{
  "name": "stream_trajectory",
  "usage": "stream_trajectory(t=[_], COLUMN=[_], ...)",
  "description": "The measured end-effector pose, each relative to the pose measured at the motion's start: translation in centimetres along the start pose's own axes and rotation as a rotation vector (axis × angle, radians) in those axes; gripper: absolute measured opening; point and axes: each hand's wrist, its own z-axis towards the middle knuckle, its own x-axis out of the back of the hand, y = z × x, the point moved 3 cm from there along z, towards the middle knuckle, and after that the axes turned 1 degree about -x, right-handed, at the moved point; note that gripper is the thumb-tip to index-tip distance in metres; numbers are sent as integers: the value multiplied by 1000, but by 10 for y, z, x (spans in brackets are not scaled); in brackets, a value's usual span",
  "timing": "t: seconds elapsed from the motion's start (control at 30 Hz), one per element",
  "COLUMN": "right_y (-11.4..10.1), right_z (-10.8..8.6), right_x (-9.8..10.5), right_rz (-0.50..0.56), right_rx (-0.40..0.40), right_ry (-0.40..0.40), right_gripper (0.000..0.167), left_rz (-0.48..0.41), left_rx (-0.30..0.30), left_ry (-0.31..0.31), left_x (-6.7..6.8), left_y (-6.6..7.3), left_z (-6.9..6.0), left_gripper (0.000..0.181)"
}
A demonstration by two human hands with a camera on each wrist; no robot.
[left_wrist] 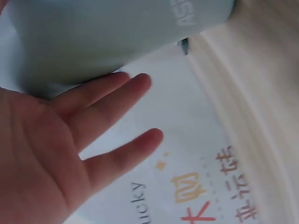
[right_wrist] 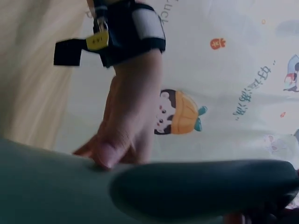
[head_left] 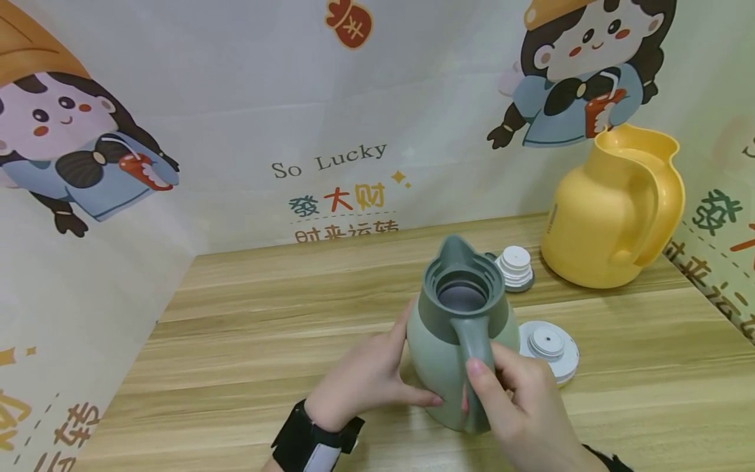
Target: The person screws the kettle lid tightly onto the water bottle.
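A green vacuum jug (head_left: 433,354) with a darker collar and spout stands in front of me, its mouth uncovered. My right hand (head_left: 527,400) grips its handle (head_left: 479,337), thumb on the near side. Against the jug's left side rests my left hand (head_left: 377,370), its thumb on the lower body. In the left wrist view, the left fingers (left_wrist: 107,112) are spread and nearly straight beside the jug wall (left_wrist: 103,37). From the right wrist, the handle (right_wrist: 210,186) looms close, with the left thumb on the body behind it.
Behind the jug sits a white stepped stopper (head_left: 514,262) on a grey-green base. A white round lid (head_left: 554,347) lies to its right, near my right hand. A yellow jug (head_left: 596,223) stands at the back right. Printed cloth walls (head_left: 236,98) surround the wooden tabletop (head_left: 248,328).
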Motion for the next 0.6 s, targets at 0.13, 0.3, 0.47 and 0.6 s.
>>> stream_trajectory(t=[0.13, 0.3, 0.47, 0.6], right_y=[-5, -6, -5, -7], right_z=[3, 8, 13, 16], right_x=[8, 15, 22, 29], right_rz=[-154, -183, -185, -183], right_rx=[-22, -48, -43, -121], right_ry=[-34, -116, -178, -218], right_gripper=[28, 31, 36, 29], left_rz=[76, 120, 165, 159], left_rx=[12, 67, 61, -32], left_ry=[9, 29, 162, 315], left_x=[6, 17, 28, 33], left_y=[11, 27, 44, 56], left_z=[-6, -14, -22, -27], left_gripper=[122, 97, 62, 22])
